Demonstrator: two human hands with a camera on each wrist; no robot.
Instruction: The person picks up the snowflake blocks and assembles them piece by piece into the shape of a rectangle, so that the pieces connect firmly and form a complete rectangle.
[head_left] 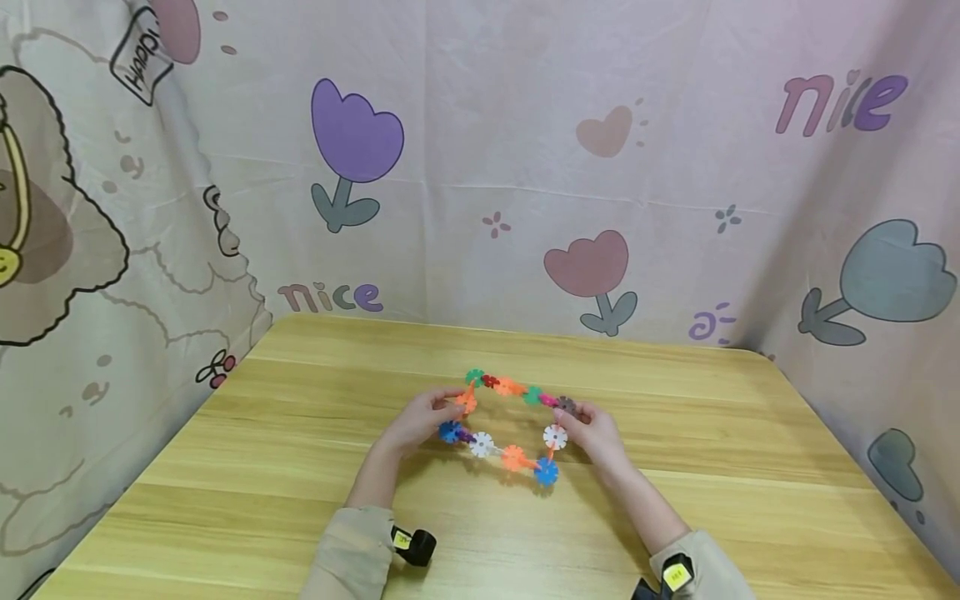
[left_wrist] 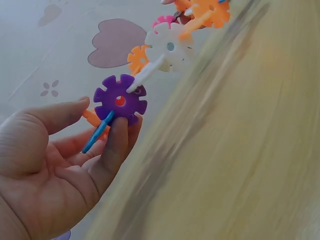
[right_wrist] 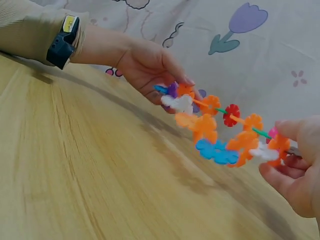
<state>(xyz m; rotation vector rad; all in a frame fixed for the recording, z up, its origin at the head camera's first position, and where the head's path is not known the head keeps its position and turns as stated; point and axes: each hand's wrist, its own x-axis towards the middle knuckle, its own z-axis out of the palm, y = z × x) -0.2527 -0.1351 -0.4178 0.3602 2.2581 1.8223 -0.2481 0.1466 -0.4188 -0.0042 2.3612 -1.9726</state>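
Note:
A closed ring of interlocking plastic snowflake discs [head_left: 513,457], linked edge to edge in orange, white, blue, green, red, purple, pink and brown, is held up over the table. My left hand [head_left: 420,418] pinches an orange disc on the ring's left side. Seen from the left wrist, a purple disc [left_wrist: 120,100] with a blue one beneath it sits right at the fingers of that hand [left_wrist: 65,165]. On the opposite side my right hand [head_left: 596,433] pinches the ring near the brown disc [head_left: 566,406]. The right wrist view shows the ring's blue disc [right_wrist: 217,152] sagging lowest between both hands.
The light wooden table [head_left: 247,467] spreads under both arms. Behind it hangs a pale curtain [head_left: 480,150] printed with tulips and lettering. Black wrist cameras [head_left: 416,546] are strapped over the beige sleeves.

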